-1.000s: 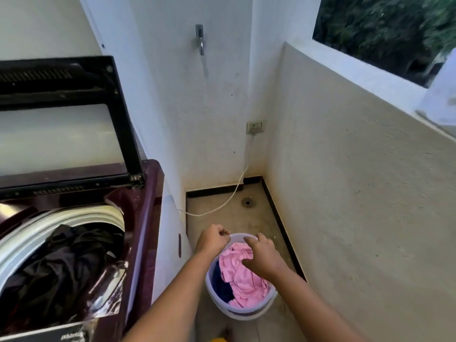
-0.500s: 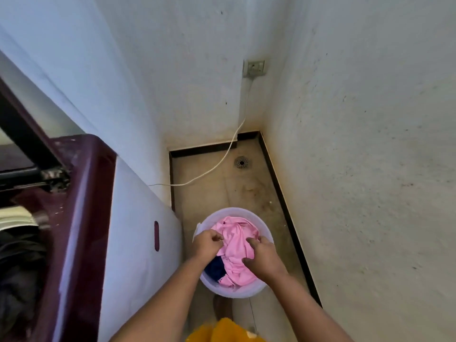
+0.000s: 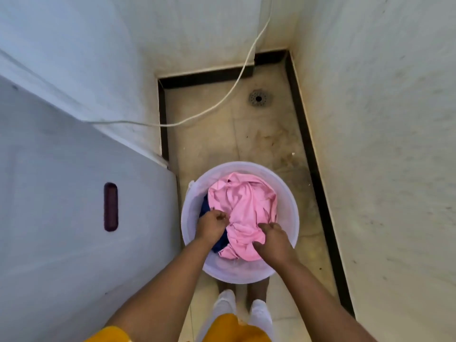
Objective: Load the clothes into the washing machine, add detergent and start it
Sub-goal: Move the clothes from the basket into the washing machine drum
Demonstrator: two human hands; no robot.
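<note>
A round white tub stands on the floor in front of my feet. Inside lies a crumpled pink garment over a dark blue cloth. My left hand grips the pink garment at its left edge, fingers curled into the fabric. My right hand grips the same garment at its near right side. The washing machine's white side panel fills the left of the view; its drum and lid are out of sight.
A dark recessed handle sits in the machine's side. A white power cord runs from the wall to behind the machine. A floor drain lies in the far corner. Walls close in at the back and right.
My head has tilted down, so the machine's open top has left the view. Both hands have sunk into the tub and closed on the pink garment.
</note>
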